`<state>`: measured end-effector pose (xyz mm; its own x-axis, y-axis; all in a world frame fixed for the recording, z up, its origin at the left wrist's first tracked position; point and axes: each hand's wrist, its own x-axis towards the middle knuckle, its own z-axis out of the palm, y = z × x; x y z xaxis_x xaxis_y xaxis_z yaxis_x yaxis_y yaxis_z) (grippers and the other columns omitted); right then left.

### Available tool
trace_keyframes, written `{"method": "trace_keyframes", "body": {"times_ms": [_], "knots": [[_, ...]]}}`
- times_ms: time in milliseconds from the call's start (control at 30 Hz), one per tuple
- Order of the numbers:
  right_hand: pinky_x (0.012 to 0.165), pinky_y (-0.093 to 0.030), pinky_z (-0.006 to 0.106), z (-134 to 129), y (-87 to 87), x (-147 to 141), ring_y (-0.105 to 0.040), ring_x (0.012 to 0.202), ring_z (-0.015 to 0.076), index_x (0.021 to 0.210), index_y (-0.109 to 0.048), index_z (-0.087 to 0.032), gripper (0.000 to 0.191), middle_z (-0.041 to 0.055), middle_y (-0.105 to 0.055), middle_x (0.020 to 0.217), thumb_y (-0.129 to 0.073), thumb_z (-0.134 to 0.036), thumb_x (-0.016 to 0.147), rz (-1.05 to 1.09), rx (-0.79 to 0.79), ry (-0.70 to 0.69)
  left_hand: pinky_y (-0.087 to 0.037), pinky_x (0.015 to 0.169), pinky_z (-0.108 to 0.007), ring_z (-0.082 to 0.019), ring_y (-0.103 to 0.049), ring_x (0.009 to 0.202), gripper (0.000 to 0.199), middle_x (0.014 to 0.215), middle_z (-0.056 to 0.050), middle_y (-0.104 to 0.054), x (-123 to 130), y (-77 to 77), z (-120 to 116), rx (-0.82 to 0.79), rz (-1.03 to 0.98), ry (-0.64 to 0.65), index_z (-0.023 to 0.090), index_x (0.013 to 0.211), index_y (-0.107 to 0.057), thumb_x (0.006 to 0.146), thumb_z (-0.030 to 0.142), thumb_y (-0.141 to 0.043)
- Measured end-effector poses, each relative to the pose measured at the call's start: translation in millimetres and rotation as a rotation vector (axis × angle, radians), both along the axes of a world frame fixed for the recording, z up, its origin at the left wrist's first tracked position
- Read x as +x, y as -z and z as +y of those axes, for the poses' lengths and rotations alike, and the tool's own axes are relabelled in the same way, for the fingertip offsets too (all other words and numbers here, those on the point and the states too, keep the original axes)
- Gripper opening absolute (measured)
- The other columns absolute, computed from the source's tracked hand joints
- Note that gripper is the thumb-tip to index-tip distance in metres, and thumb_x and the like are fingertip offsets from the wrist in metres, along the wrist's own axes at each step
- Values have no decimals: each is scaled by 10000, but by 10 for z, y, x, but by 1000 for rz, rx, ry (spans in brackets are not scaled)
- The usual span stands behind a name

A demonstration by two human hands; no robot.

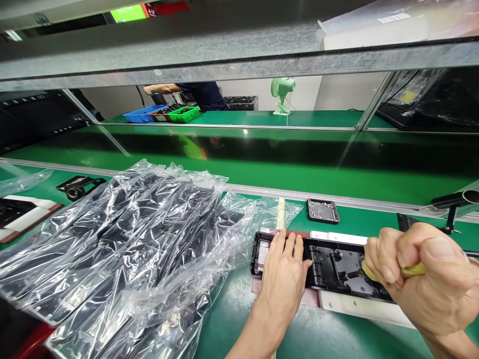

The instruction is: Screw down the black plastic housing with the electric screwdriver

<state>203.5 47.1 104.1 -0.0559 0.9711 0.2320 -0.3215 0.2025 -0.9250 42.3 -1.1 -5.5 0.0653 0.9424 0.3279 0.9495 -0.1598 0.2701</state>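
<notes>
1. The right hand [422,279] is clenched in a fist, its fingers [385,259] wrapped round a yellowish tool handle [411,270] whose tip, hidden under the fist, points down into the black housing [337,267].
2. The left hand [285,271] lies flat, fingers released and spread, pressing on the housing's left end without gripping.
3. The housing sits in a white fixture [359,305] on the green desk [232,309]. It looks like rigid moulded plastic, probably light and likely to slide, so it is best held by its long edges or pinned from above.
4. A small black tray of screws [323,210] stands just behind.
5. Crinkly plastic bags of black parts [123,249] crowd the left, near the housing; open room lies in front, toward the desk's near edge.
</notes>
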Motion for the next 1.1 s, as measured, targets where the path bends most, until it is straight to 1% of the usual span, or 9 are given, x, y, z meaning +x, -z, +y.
{"method": "trace_keyframes", "body": {"times_ms": [267,433,700,833,1100], "knots": [[339,-323,261,2,-16,-20,-387,334,137,511,-493,-197,424,14,-421,369,-663,-395,845,6,24,-21,-466,1180,-503,-331,-492,1424,433,1435,-148,-616,-1,-2,3,3,7,3,85,1405,-575,1024,286,-532],[345,-323,264,0,-2,-18,-388,339,136,511,-493,-196,421,15,-425,375,-665,-383,847,0,22,-18,-465,1182,-494,-336,-491,1424,441,1441,-148,-611,-5,8,-1,4,10,7,77,1410,-574,1030,293,-516],[348,-321,275,12,18,-16,-391,343,142,514,-498,-200,384,15,-429,384,-640,-354,836,-5,6,6,-463,1177,-510,-342,-476,1435,447,1448,-148,-606,-5,23,-4,0,15,8,78,1421,-565,1047,302,-469],[346,-320,272,17,0,-18,-394,342,141,508,-492,-197,388,17,-425,381,-643,-343,834,3,7,0,-450,1190,-499,-339,-467,1442,451,1450,-149,-604,-3,19,-4,-6,17,6,77,1430,-559,1048,300,-469],[333,-309,264,23,-1,-9,-372,326,138,513,-491,-197,390,21,-429,369,-633,-344,845,-4,23,-6,-464,1181,-498,-334,-466,1443,452,1457,-139,-600,-2,37,-4,2,2,1,78,1431,-556,1045,302,-485]]}}
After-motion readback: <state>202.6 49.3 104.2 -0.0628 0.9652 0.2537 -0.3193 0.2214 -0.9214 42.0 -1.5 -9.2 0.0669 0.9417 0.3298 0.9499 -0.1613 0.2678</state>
